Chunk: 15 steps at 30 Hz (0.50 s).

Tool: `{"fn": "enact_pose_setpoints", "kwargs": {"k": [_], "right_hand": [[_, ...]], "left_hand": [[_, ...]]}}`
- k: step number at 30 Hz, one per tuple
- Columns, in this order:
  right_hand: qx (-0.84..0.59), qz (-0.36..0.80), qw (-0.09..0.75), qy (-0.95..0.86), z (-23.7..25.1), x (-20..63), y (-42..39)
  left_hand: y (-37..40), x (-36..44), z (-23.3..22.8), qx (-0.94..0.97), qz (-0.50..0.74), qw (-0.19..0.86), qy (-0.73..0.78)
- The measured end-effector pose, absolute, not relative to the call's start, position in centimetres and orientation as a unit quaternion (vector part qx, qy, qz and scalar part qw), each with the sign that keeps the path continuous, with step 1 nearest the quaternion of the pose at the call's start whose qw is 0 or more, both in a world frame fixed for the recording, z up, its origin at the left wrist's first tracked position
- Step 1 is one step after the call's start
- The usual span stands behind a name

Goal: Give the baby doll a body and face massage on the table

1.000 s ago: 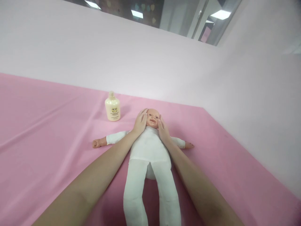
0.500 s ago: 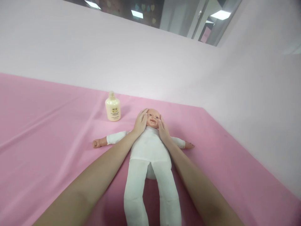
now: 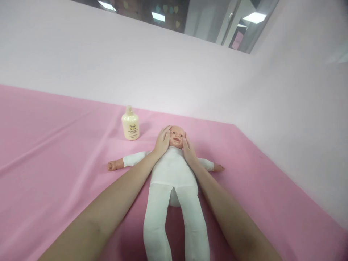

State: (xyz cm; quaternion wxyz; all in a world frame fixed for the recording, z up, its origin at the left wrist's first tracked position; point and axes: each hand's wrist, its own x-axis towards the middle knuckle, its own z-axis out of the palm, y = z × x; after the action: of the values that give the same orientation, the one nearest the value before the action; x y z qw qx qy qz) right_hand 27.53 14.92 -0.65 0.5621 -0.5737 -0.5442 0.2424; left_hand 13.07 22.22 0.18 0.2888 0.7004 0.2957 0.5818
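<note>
A baby doll [image 3: 172, 174] in a white body suit lies on its back on the pink cloth, arms spread, legs toward me. Its head [image 3: 177, 136] is cupped from both sides. My left hand [image 3: 162, 140] rests flat against the head's left side, fingers together reaching to the crown. Pressed against the right cheek is my right hand [image 3: 188, 149]. Both forearms run along the doll's torso.
A cream lotion bottle [image 3: 130, 124] stands upright just left of the doll's head. The pink cloth [image 3: 54, 152] covers the whole surface. Pale walls [image 3: 285, 108] close in behind and on the right, near the cloth's right edge.
</note>
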Motion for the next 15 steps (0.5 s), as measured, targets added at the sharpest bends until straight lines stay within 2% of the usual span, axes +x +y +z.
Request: {"fn": "enact_pose_setpoints", "kwargs": {"k": [15], "right_hand": [[-0.576, 0.244, 0.564, -0.539, -0.48, 27.43, 14.59]], "left_hand": [[22.15, 13.02, 0.27, 0.705, 0.581, 0.285, 0.291]]}}
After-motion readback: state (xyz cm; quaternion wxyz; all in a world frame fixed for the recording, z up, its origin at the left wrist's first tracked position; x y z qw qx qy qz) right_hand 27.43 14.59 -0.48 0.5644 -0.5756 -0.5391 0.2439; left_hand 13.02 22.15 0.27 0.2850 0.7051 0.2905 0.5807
